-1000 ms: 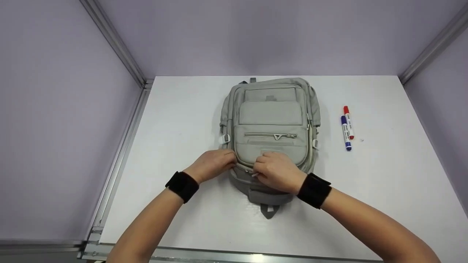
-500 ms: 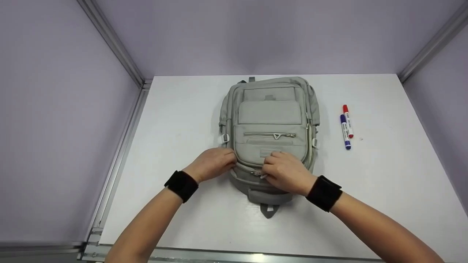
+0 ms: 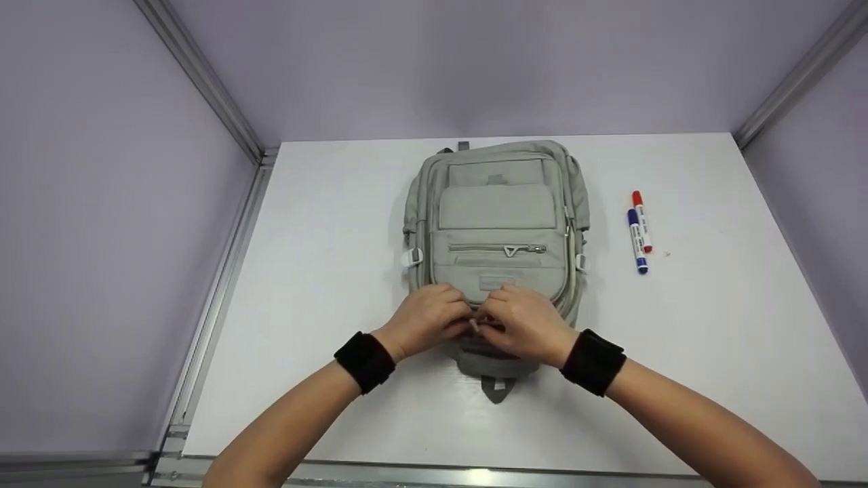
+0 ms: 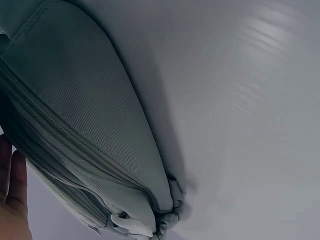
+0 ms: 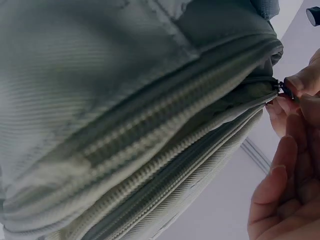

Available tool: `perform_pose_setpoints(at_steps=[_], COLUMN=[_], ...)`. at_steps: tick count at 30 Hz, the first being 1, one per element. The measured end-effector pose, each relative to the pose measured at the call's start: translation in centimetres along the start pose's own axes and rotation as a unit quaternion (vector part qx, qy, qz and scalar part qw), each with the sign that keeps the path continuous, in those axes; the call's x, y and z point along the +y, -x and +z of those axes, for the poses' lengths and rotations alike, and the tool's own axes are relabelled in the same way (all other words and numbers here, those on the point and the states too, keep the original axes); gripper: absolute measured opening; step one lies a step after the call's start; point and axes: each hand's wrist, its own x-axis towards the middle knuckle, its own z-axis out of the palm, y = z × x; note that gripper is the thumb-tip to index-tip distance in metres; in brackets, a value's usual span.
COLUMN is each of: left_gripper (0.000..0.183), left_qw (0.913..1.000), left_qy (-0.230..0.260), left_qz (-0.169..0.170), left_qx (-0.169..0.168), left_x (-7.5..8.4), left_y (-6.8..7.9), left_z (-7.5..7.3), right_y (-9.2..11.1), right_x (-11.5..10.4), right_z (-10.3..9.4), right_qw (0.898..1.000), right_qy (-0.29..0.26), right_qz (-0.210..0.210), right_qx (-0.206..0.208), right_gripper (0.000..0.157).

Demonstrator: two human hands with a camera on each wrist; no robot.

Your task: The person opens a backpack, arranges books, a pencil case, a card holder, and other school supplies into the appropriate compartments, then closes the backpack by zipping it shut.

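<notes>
Pale walls (image 3: 339, 74) rise round a white table (image 3: 325, 224), where a grey bag (image 3: 498, 207) lies face up near the middle. From where I stand, both hands meet at the bag's six o'clock. The right hand (image 3: 527, 322), just toward five, pinches the zip pull (image 3: 474, 326); the left hand (image 3: 427, 318), toward seven, seems to pinch the bag's edge close by, though whether cloth or zip I cannot tell. Zip teeth (image 5: 172, 156) stand parted along the bag's flank. I judge the step in hand to be working this zip, most likely closing it. That would call for the left to hold the edge taut while the right draws the pull toward four o'clock. A red marker (image 3: 643, 224) and a blue marker (image 3: 637, 240) lie side by side at the bag's three o'clock.
</notes>
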Motion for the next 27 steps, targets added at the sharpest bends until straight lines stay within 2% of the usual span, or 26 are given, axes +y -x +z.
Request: perform_pose_setpoints(at_steps=[4, 6, 8, 15, 20, 27], left_gripper=[0.008, 0.006, 0.007, 0.017, 0.015, 0.012], left_qw=[0.9998, 0.9998, 0.9998, 0.9999, 0.9993, 0.9984], left_qy=[0.008, 0.010, 0.013, 0.004, -0.029, -0.052], left_qz=[-0.016, -0.016, -0.014, -0.004, 0.001, 0.013], left_qx=[0.004, 0.004, 0.004, -0.010, -0.025, -0.020], left_x=[0.0, 0.0, 0.0, -0.1, -0.6, -0.8], left_y=[0.0, 0.0, 0.0, 0.2, 0.8, 0.8], left_z=[0.1, 0.1, 0.2, -0.1, -0.2, -0.5], right_y=[-0.3, -0.5, -0.7, -1.0, -0.8, -0.4], right_x=[-0.5, -0.7, -0.8, -1.1, -1.1, -1.0], right_z=[-0.1, 0.0, 0.2, 0.8, 1.0, 0.8], right_qw=[0.994, 0.991, 0.991, 0.996, 0.993, 0.993], right_qy=[-0.032, -0.026, -0.007, 0.037, 0.054, 0.067], right_qz=[0.088, 0.111, 0.110, 0.063, 0.075, 0.074], right_qx=[-0.056, -0.074, -0.080, -0.059, -0.070, -0.067], right_gripper=[0.037, 0.043, 0.043, 0.022, 0.021, 0.020])
